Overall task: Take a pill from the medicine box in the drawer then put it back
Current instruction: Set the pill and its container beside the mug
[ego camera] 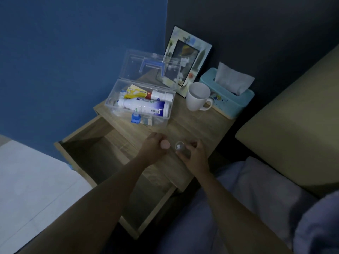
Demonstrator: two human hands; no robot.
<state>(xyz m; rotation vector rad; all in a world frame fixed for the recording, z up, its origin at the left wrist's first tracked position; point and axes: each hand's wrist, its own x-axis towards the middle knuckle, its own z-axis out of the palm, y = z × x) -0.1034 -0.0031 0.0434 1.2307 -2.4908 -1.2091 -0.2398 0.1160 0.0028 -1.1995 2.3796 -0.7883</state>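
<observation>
A clear plastic medicine box (163,123) stands open on the wooden nightstand (192,123), lid tilted back, with white bottles (145,107) and a yellow packet inside. Just in front of it, my left hand (153,146) holds a pink round cap (165,144). My right hand (194,153) grips a small clear pill bottle (180,146), its open mouth facing the cap. Cap and bottle are a few centimetres apart. The drawer (102,162) below is pulled out and looks bare inside.
A white mug (198,97), a teal tissue box (227,96) and a picture frame (187,55) stand at the back of the nightstand. A beige headboard or cushion (293,125) and bluish bedding (256,198) lie to the right, with a pale floor to the left.
</observation>
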